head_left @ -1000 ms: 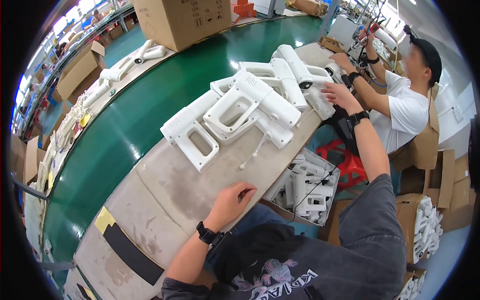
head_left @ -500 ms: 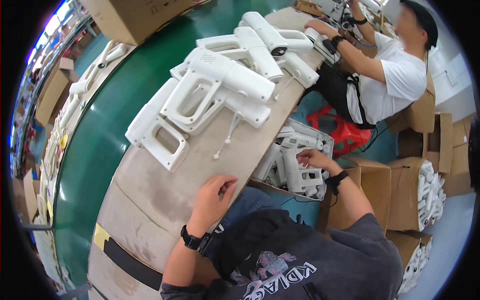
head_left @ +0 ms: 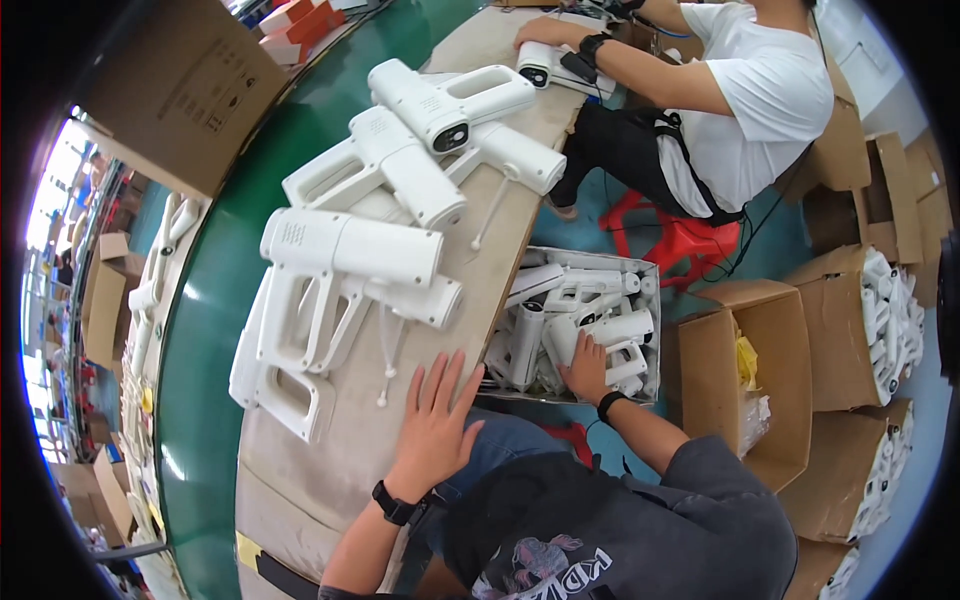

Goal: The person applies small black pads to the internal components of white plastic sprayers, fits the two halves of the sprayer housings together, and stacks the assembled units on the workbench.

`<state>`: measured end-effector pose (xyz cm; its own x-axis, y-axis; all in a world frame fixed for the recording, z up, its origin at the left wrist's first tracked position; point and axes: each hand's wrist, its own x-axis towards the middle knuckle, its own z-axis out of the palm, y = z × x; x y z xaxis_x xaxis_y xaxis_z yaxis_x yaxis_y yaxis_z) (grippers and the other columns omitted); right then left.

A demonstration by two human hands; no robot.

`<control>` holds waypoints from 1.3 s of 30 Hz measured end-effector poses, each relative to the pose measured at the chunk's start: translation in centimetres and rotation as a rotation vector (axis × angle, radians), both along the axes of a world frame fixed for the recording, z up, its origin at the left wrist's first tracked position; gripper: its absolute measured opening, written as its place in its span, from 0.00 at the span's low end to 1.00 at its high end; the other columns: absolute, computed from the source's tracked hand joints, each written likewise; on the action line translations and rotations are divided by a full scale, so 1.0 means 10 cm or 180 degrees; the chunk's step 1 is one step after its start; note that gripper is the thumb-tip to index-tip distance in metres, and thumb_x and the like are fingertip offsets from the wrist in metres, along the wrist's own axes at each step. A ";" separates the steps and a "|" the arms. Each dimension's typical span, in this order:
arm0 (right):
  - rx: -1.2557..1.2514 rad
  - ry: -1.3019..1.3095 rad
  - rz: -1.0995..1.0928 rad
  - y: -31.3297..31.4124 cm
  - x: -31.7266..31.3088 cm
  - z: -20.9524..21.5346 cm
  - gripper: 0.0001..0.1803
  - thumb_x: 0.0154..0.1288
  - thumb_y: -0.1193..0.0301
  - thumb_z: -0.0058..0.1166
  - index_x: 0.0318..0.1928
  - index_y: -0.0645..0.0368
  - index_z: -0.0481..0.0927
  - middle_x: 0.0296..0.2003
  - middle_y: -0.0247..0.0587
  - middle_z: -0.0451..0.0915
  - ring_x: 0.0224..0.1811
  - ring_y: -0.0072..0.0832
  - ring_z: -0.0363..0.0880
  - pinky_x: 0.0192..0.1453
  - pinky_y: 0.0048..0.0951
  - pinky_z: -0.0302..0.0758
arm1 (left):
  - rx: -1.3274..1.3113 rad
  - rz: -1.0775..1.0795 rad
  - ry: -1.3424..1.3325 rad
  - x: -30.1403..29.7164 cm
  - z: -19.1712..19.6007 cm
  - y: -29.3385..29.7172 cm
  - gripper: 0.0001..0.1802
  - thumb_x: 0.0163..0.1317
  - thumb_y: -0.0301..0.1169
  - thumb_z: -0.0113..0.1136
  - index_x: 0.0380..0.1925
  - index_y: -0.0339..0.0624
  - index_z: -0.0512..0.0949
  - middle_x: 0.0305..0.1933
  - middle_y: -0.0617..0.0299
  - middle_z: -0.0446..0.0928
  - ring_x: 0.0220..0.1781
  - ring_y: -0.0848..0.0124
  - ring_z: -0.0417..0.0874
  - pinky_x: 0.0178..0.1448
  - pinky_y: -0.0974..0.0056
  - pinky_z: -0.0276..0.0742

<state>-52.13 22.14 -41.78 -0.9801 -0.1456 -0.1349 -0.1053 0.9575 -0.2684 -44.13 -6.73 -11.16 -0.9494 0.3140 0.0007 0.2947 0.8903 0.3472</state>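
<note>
My left hand (head_left: 437,430) is spread flat at the table's edge, holding nothing. Beside it on the beige table lies a heap of white gun-shaped sprayers; the nearest sprayer (head_left: 350,243) has an open loop handle. A thin tube (head_left: 391,355) with a small tip trails from the heap toward my left fingers. To the right, below table height, my right hand (head_left: 588,372) reaches into an open box (head_left: 653,300) full of similar sprayers. Its fingers are stretched out against a white sprayer (head_left: 562,340) in there; the thumb is hidden.
A co-worker in a white shirt (head_left: 765,100) sits at the far right near a red stool (head_left: 690,240), hands on another sprayer (head_left: 540,62). Cardboard boxes (head_left: 750,300) stand on my right. Beyond the table runs a green conveyor belt (head_left: 215,340), with a large carton (head_left: 190,95) past it.
My view has shifted. My right hand has lowered onto a sprayer in the box, its fingers straightening. My left hand, curled before, has spread its fingers.
</note>
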 end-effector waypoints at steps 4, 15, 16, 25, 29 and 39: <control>-0.0185 0.0256 -0.0117 0.02 0.04 0.00 0.52 0.58 0.55 0.62 0.73 0.71 0.51 0.64 0.65 0.65 0.66 0.54 0.65 0.76 0.53 0.51 | -0.0203 0.0050 -0.0133 -0.08 -0.01 0.05 0.38 0.60 0.34 0.63 0.71 0.46 0.64 0.77 0.48 0.56 0.79 0.49 0.54 0.80 0.44 0.46; -0.0495 0.0047 -0.0187 -0.01 -0.04 0.18 0.53 0.54 0.56 0.66 0.72 0.70 0.53 0.62 0.58 0.68 0.64 0.50 0.66 0.76 0.52 0.51 | -0.0246 0.0031 -0.0335 -0.15 -0.06 -0.03 0.35 0.56 0.28 0.61 0.67 0.51 0.70 0.75 0.51 0.61 0.77 0.52 0.59 0.77 0.43 0.50; -0.0496 0.0037 -0.0179 -0.03 -0.04 0.17 0.53 0.54 0.56 0.66 0.72 0.70 0.53 0.62 0.58 0.68 0.64 0.50 0.66 0.76 0.52 0.51 | -0.0246 0.0039 -0.0344 -0.14 -0.05 -0.03 0.35 0.56 0.28 0.61 0.67 0.51 0.70 0.75 0.51 0.61 0.77 0.52 0.59 0.77 0.43 0.50; -0.0468 -0.0024 -0.0261 -0.09 -0.05 0.21 0.57 0.47 0.60 0.71 0.73 0.67 0.53 0.55 0.57 0.71 0.61 0.52 0.67 0.72 0.51 0.55 | -0.0154 0.0008 -0.0351 -0.13 -0.06 -0.06 0.37 0.53 0.26 0.59 0.68 0.52 0.71 0.75 0.52 0.62 0.77 0.53 0.60 0.77 0.44 0.51; -0.0185 -0.0422 -0.0248 -0.08 -0.14 0.23 0.64 0.45 0.63 0.71 0.77 0.62 0.44 0.55 0.56 0.71 0.59 0.51 0.69 0.67 0.49 0.61 | 0.0063 0.0062 -0.0438 -0.09 -0.11 -0.05 0.37 0.52 0.24 0.58 0.68 0.51 0.71 0.75 0.52 0.62 0.77 0.53 0.60 0.78 0.44 0.50; -0.1717 -0.0259 -0.0198 0.35 -0.37 0.78 0.61 0.50 0.67 0.73 0.77 0.63 0.45 0.62 0.57 0.70 0.64 0.46 0.72 0.69 0.43 0.67 | -0.0044 0.0160 -0.0182 -0.14 -0.16 0.00 0.35 0.55 0.22 0.55 0.68 0.48 0.70 0.76 0.53 0.62 0.78 0.54 0.59 0.79 0.45 0.47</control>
